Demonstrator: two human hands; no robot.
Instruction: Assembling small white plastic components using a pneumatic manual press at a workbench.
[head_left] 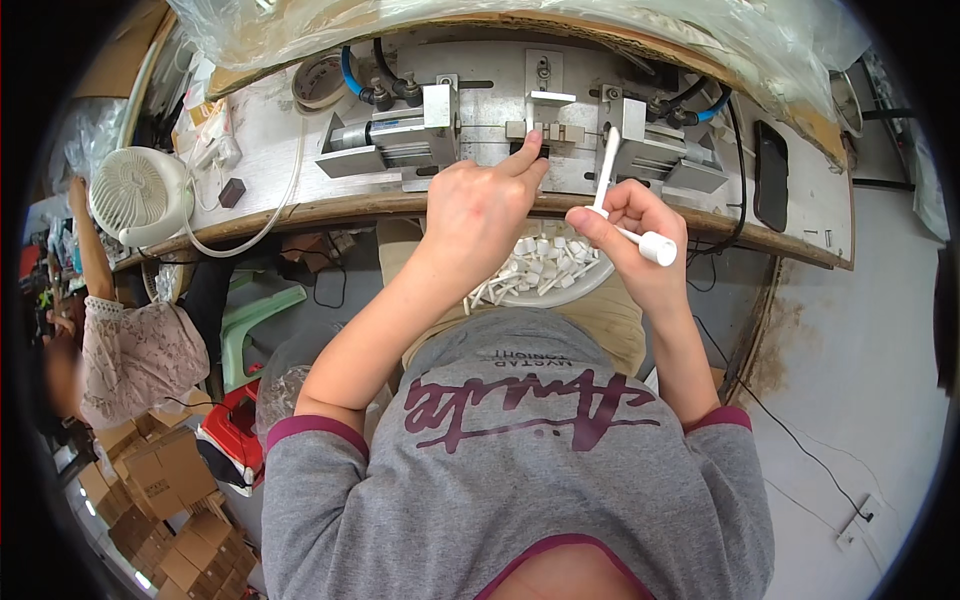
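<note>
My left hand (480, 212) reaches over the bench edge, its index finger stretched out onto the small metal fixture (566, 132) between two pneumatic cylinders. The fingertip touches a small white part there; the thumb is hidden. To the right, my right hand (640, 235) is closed around white plastic pieces. A white rod (606, 172) points up from its fingers toward the right cylinder (640, 140), and a white round-capped stem (655, 248) sticks out to the right. Below both hands, a pale bowl (590, 285) on my lap holds many similar white pieces (545, 262).
On the bench stand the left cylinder (385, 138), a tape roll (322, 82), a white fan (140, 197) and a dark phone (771, 175). Plastic-covered cardboard (480, 22) overhangs the back. Another person's patterned sleeve (140, 350), a green stool (250, 325) and cardboard boxes (165, 475) are left.
</note>
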